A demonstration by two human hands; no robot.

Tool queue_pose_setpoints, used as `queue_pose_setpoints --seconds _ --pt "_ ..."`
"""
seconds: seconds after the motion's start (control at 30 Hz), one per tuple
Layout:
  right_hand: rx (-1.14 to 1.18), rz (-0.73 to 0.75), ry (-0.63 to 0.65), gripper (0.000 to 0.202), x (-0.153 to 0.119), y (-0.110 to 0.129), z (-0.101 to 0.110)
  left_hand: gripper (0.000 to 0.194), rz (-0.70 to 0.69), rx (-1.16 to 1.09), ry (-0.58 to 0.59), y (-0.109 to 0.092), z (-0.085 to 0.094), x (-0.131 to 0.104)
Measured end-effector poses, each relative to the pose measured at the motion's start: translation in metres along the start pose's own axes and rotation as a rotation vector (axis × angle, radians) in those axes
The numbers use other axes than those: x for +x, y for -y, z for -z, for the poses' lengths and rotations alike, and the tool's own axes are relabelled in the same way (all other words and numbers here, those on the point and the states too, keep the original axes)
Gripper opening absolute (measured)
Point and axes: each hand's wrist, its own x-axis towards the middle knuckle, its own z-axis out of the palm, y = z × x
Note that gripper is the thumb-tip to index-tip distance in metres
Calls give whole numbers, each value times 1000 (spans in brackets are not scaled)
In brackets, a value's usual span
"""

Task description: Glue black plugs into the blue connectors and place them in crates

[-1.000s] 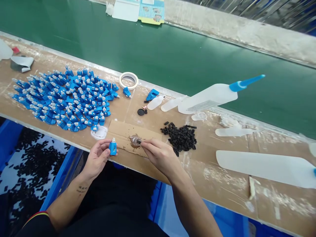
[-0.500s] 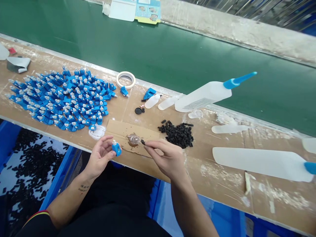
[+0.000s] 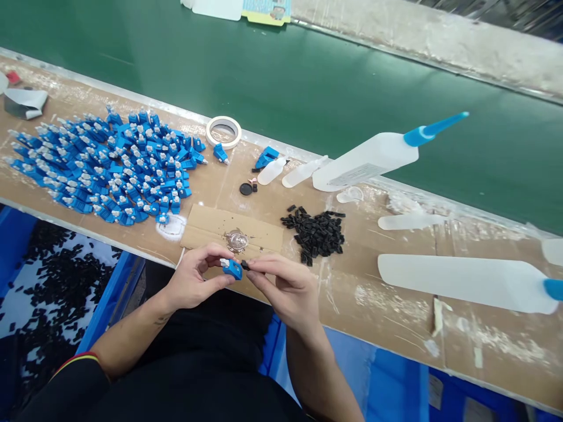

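Note:
My left hand (image 3: 196, 278) grips a blue part (image 3: 231, 268) with a white tip that points left. Close to its right end, my right hand (image 3: 285, 287) pinches a small black piece (image 3: 245, 265). Both hands are at the bench's near edge, just below a cardboard strip (image 3: 206, 225) that carries a blob of clear, wet-looking stuff (image 3: 237, 240). A heap of black pieces (image 3: 319, 231) lies right of the strip. To the left spreads a large group of blue parts (image 3: 101, 167) with white tips.
Behind the cardboard strip are a tape roll (image 3: 223, 132), a black disc (image 3: 246, 189) and small white bottles (image 3: 271, 171). Large bottles with blue nozzles (image 3: 369, 161) lie to the right. A green belt (image 3: 281, 88) runs behind the bench. Blue bins (image 3: 65, 287) stand below.
My left hand has moved right and turned the blue part onto its side. My right hand has drawn the black piece back from the clear blob to beside the blue part.

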Motion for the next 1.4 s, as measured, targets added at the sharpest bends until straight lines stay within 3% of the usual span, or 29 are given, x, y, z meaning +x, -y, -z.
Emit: queue_pose_setpoints --seconds 0.3,0.5,0.73,0.83,0.97,1.1,1.2,1.4 --pt "-190 135 91 18 3 11 0 34 -16 144 33 3 3 -7" --pt "-267 186 161 21 1 15 5 30 -98 341 59 -11 3 -3" --pt "-399 316 287 33 -6 17 1 24 42 249 39 -11 3 -9" --pt "-459 344 152 36 -11 11 -15 20 42 278 -28 -11 -2 -12" --pt "-404 303 -69 40 -18 -3 -37 28 -143 552 -120 -15 -9 -16" --pt "-204 279 -264 40 -28 -15 -48 56 -223 460 -41 -10 -7 -19" --pt "-72 217 -380 33 -35 -19 -53 68 -130 127 46 -1 -8 -21" --pt "-183 250 -418 19 -42 -24 -55 35 211 -249 152 11 -14 -19"
